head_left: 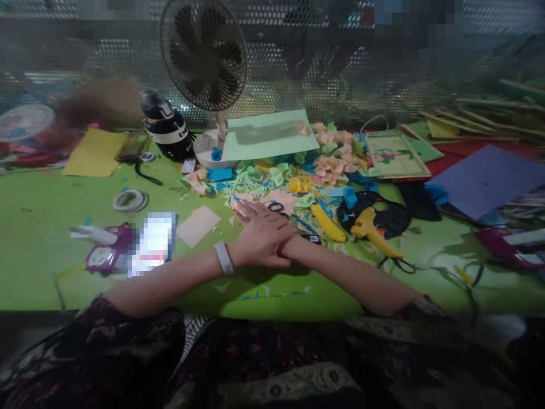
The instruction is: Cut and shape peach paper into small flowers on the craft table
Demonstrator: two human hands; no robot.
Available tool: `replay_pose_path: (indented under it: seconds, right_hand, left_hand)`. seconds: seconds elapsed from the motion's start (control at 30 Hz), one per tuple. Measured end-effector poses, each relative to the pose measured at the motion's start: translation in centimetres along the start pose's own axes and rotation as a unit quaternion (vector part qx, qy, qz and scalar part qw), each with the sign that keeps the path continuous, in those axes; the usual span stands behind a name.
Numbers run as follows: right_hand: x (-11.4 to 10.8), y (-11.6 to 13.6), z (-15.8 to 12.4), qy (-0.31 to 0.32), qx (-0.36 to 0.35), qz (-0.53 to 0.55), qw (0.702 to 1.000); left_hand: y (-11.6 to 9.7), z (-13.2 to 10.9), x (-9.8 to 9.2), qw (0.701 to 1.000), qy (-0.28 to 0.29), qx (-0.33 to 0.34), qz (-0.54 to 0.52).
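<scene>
My left hand (266, 236), with a white band at its wrist, lies flat across my right hand, its fingers stretched out and open. Beneath it, my right hand (246, 210) is mostly covered; its visible fingertips are stretched out over pink paper (279, 199). No object shows in either hand. Just beyond the hands are the black handles of scissors (277, 209). Cut scraps and folded paper pieces (276, 173) in green, peach, blue and yellow are heaped there. To the left lies a pale pink paper square (198, 226).
A fan's white base (202, 150) and a black bottle (169, 133) stand at the back. On the left are a tape roll (130, 200) and a lit phone (153, 244). A yellow glue gun (377, 232) with a cord lies right, near purple paper (489, 179).
</scene>
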State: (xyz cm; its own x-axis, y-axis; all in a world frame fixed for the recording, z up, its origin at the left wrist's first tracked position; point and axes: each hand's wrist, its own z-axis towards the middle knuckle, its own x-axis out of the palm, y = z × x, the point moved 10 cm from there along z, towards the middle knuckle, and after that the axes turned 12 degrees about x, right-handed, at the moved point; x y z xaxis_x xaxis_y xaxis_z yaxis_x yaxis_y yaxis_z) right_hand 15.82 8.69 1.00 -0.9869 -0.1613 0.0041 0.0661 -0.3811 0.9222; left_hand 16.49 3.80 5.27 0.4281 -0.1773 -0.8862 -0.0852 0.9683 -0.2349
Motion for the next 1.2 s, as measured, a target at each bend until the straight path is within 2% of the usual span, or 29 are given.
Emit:
replay_pose_path:
  seconds: [0.07,0.1,0.13,0.17,0.2,0.23,0.3,0.33,0.37,0.4,0.47,0.53,0.6,0.7,0.8,0.9,1.03,1.2]
  right_hand:
    - [-0.4,-0.1,0.2,-0.032,0.057,-0.191,0.979]
    - [0.2,-0.2,0.3,-0.012,0.067,-0.476,0.877]
    - [1.1,-0.3,0.4,0.037,0.023,-0.704,0.709]
    - [2.1,-0.5,0.1,0.100,-0.055,-0.824,0.555]
    - [2.1,0.1,0.3,0.124,-0.069,-0.821,0.553]
    - [1.7,0.8,0.6,0.133,-0.060,-0.801,0.581]
    - [0.1,2.9,1.5,0.123,0.005,-0.639,0.759]
    - [-0.7,3.8,1.7,0.114,0.031,-0.555,0.823]
    - [-1.5,4.4,1.7,0.113,0.052,-0.485,0.866]
    - [-1.9,4.8,1.6,0.125,0.070,-0.439,0.887]
    - [-2.5,4.7,0.9,0.176,0.118,-0.414,0.885]
    - [-2.8,4.3,-0.1,0.233,0.168,-0.434,0.854]
    - [-2.8,4.2,-0.8,0.268,0.180,-0.471,0.821]
    - [-2.2,4.3,-1.5,0.306,0.173,-0.518,0.780]
    - [-1.7,4.4,-1.9,0.324,0.167,-0.539,0.759]
    - [-1.6,4.7,-1.9,0.323,0.153,-0.542,0.761]
    - [-2.4,5.0,-1.6,0.306,0.150,-0.546,0.765]
    - [-2.8,5.0,-0.8,0.275,0.155,-0.546,0.776]
  left_hand:
    - [-0.5,-0.5,-1.6,0.997,-0.045,0.031,-0.054]
    - [-0.4,-1.0,-2.8,0.992,-0.080,0.034,-0.091]
    - [0.2,-1.6,-4.1,0.984,-0.124,0.020,-0.126]
    - [1.3,-2.5,-5.5,0.973,-0.173,-0.014,-0.150]
    - [2.7,-3.7,-6.6,0.960,-0.222,-0.068,-0.156]
    - [4.3,-5.1,-7.4,0.944,-0.261,-0.137,-0.150]
    - [6.8,-7.9,-7.5,0.912,-0.278,-0.263,-0.147]
    - [7.4,-8.6,-6.7,0.909,-0.251,-0.294,-0.159]
    - [7.7,-9.0,-5.8,0.910,-0.208,-0.314,-0.174]
    - [7.9,-9.4,-4.9,0.909,-0.169,-0.337,-0.176]
    - [7.8,-10.0,-3.2,0.906,-0.109,-0.359,-0.194]
    - [7.3,-10.1,-1.0,0.896,-0.047,-0.363,-0.253]
    - [6.7,-10.1,1.1,0.878,-0.005,-0.357,-0.320]
    - [6.4,-10.0,3.0,0.851,-0.005,-0.347,-0.393]
    - [6.4,-10.1,4.0,0.832,-0.021,-0.350,-0.430]
    - [6.3,-10.1,3.8,0.836,-0.030,-0.356,-0.416]
    - [6.6,-10.3,1.8,0.845,-0.036,-0.367,-0.388]
    - [8.5,-11.2,-2.8,0.850,-0.164,-0.349,-0.358]
